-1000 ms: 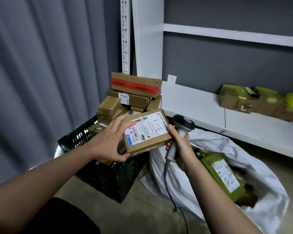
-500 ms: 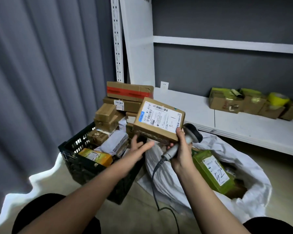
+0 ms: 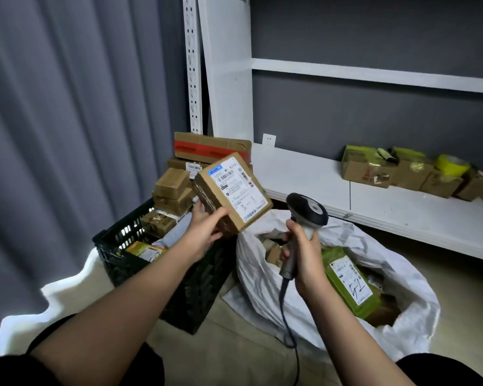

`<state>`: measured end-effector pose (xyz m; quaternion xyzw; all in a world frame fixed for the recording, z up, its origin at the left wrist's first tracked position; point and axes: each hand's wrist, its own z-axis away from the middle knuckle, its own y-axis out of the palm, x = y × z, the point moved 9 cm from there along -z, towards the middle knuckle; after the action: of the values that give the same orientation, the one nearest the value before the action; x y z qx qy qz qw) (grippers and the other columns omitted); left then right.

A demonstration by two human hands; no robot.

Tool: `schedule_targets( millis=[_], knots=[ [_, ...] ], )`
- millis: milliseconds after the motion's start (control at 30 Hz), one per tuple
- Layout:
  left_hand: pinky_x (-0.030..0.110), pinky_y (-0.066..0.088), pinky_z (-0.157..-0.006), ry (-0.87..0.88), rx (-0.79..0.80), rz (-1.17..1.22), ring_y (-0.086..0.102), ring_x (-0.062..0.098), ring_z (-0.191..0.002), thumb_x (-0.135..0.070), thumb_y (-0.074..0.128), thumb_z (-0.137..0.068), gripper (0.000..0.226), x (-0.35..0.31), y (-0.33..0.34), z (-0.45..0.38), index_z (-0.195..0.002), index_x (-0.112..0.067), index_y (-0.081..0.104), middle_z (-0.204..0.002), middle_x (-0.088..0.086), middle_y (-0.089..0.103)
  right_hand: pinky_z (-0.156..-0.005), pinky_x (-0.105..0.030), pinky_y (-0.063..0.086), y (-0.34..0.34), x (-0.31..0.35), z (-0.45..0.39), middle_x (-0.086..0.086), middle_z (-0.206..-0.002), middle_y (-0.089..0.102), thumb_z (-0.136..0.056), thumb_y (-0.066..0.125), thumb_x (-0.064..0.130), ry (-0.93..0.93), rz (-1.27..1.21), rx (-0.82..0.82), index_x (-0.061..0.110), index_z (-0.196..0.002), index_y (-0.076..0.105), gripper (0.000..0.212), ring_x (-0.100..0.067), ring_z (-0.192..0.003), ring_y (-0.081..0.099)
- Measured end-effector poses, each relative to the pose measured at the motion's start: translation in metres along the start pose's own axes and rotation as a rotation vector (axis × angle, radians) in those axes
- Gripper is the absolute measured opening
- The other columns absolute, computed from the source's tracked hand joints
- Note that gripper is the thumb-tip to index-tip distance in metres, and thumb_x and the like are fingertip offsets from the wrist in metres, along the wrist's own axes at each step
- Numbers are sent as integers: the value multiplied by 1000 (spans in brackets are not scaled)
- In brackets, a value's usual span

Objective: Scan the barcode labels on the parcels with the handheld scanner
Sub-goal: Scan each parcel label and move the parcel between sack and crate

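A crate (image 3: 115, 240) of parcels (image 3: 173, 190) sits centre-left, a sack (image 3: 402, 316) lower right, and a shelf (image 3: 304, 176) with boxes (image 3: 402, 171) upper right.

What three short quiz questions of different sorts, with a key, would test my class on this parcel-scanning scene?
1. True or false: the left hand holds the brown parcel with its white label facing the camera.
2. Multiple choice: the right hand grips A) a roll of tape, B) the handheld scanner, C) nothing.
3. Fill the gap: the green parcel lies in the white ____ on the floor.

Key: 1. true; 2. B; 3. sack. The black crate of parcels stands to the left of the sack.
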<state>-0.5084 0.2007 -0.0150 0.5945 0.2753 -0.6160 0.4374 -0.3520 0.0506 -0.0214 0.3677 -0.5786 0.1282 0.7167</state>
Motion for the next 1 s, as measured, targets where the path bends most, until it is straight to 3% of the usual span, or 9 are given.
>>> schedule_targets(
  millis=[167, 267, 333, 400, 567, 700, 767, 900, 1000],
  knots=[
    [37, 48, -96, 36, -4, -320, 58, 18, -107, -20, 69, -86, 81, -16, -30, -8, -151, -21, 20, -133, 6, 56, -40, -21, 26, 30, 15, 14, -1, -51, 40, -81, 65, 27, 25, 134, 309, 12, -89, 45, 26, -13, -38, 30],
    [30, 51, -84, 58, 0, -356, 57, 14, -97, -18, 68, -87, 76, -22, -35, -8, -149, -20, 24, -132, 7, 55, -40, -17, 26, 43, 18, 23, -1, -49, 38, -93, 60, 21, 73, 158, 386, 13, -80, 41, 25, -14, -39, 28],
    [23, 50, -73, 65, -7, -354, 57, 8, -90, -16, 68, -86, 79, -23, -38, -8, -150, -20, 21, -134, 7, 54, -39, -14, 26, 49, 18, 27, -1, -47, 35, -96, 55, 17, 107, 163, 413, 11, -76, 39, 26, -14, -37, 26],
    [22, 49, -71, 66, -35, -356, 56, 6, -87, -16, 69, -86, 85, -23, -42, -9, -152, -20, 17, -135, 8, 52, -38, -16, 26, 53, 20, 30, -2, -47, 34, -96, 55, 16, 113, 161, 438, 10, -75, 38, 27, -13, -37, 26],
    [34, 49, -91, 45, -91, -337, 56, 17, -105, -17, 70, -85, 90, -21, -49, -13, -153, -17, 11, -137, 10, 52, -38, -21, 27, 58, 19, 35, -4, -51, 35, -79, 62, 24, 86, 147, 487, 10, -83, 40, 26, -12, -37, 27],
    [39, 47, -99, 34, -108, -332, 55, 22, -114, -19, 71, -84, 91, -21, -51, -14, -153, -17, 12, -136, 10, 52, -38, -21, 27, 56, 18, 35, -5, -52, 34, -78, 61, 24, 84, 136, 495, 10, -90, 41, 27, -11, -36, 27],
    [37, 48, -97, 27, -102, -336, 55, 23, -116, -19, 71, -84, 91, -22, -49, -13, -153, -17, 12, -136, 10, 52, -38, -20, 27, 56, 18, 34, -5, -52, 34, -79, 61, 24, 85, 128, 495, 9, -93, 42, 28, -11, -36, 27],
    [27, 49, -80, 10, -79, -346, 56, 16, -101, -17, 69, -86, 88, -19, -41, -11, -153, -17, 12, -135, 10, 53, -38, -20, 29, 54, 22, 33, -4, -52, 36, -82, 63, 22, 88, 125, 488, 11, -92, 42, 26, -12, -36, 28],
    [32, 50, -83, -43, -32, -402, 57, 19, -105, -21, 67, -88, 82, -10, -29, -13, -152, -18, 15, -135, 6, 53, -38, -20, 29, 40, 26, 27, -3, -52, 39, -94, 59, 17, 69, 137, 415, 10, -86, 43, 19, -12, -37, 29]
  ],
)
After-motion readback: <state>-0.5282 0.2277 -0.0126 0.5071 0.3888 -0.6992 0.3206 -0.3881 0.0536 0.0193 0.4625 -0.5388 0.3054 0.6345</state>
